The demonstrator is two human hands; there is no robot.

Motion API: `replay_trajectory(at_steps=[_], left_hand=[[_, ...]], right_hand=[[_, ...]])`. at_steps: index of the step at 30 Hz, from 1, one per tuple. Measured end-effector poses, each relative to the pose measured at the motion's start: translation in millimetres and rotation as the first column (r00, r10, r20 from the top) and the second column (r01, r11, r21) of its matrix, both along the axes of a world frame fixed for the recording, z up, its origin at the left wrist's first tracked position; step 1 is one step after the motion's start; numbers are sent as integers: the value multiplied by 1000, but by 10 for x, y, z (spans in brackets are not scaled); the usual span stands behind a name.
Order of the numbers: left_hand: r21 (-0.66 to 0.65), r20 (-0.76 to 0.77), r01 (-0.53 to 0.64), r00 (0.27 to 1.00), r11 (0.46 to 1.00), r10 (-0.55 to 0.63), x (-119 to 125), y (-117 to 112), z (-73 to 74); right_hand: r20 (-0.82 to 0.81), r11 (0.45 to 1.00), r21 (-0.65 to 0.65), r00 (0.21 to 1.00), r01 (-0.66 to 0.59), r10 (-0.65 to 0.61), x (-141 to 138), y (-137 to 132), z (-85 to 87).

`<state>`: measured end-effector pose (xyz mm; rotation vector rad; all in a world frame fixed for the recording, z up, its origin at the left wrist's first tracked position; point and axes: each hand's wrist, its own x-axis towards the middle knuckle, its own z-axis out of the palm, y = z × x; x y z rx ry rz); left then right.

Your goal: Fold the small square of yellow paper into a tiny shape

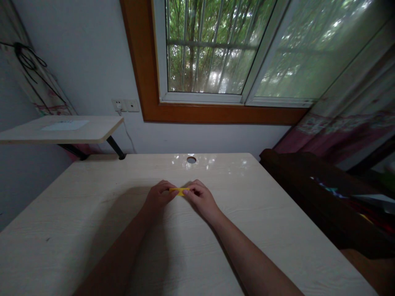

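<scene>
A small yellow piece (180, 192) is sitting between the person's two hands, over the far middle part of a pale wooden table (271, 230); whether it is touching the tabletop is hard to tell. The left hand (159, 195) is pinching its left end between thumb and fingers, and the right hand (202, 197) is pinching its right end likewise, the thumbs lying near each other on the near side. Both grips are narrow, closing on the piece itself.

Being so small and slim, it is probably weighing very little. Its make is not showing clearly, so whether it is stiff or soft, slippery or fragile cannot be told; a light fingertip pinch seems enough. The two ends, where the fingers are resting, look like the natural holds, leaving the middle exposed.

Beyond the hands, a round hole (191, 160) is opening through the tabletop near its back edge. At the left, a raised shelf (89, 133) is bearing a pale sheet (65, 125). To the right, dark brown furniture (286, 181) is standing beside the table; whether it is serving as a container is too dim to judge.
</scene>
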<state>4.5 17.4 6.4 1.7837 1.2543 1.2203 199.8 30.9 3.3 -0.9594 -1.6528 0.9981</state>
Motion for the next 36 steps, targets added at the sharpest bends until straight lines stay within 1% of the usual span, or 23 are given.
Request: replay_trajectory(at_steps=[3,6,8,11,14,20,24,28,33,36], left_hand=[[-122,75,-18,997,992,27,6,14,-35],[-210,167,25,986,977,11,14,32,-65],[-234,211,60,977,970,-10,16,46,-77],[-259,235,85,972,962,-22,13,64,-80],[-298,235,98,972,950,-26,9,75,-70],[-302,260,128,965,945,-48,4,78,-73],[-313,256,118,966,943,-36,5,74,-88],[-303,228,103,973,947,-33,3,69,-82],[-268,167,99,984,958,-55,6,60,-47],[-263,114,76,992,962,-48,15,53,-32]], right_hand=[[11,1000,-25,1000,-9,9,14,11,-4],[-13,996,-88,1000,5,-6,20,15,-3],[-24,988,-156,1000,17,-21,16,16,-8],[-30,968,-250,999,25,-33,7,20,-19],[-31,957,-290,999,17,-27,7,31,-29],[-22,958,-288,1000,9,-16,23,49,-44],[-45,952,-306,999,-8,-6,20,43,-25],[-53,954,-300,999,-8,-8,16,45,-19],[-46,970,-241,999,-8,-3,21,60,-66],[-27,977,-211,1000,-19,14,25,59,-81]])
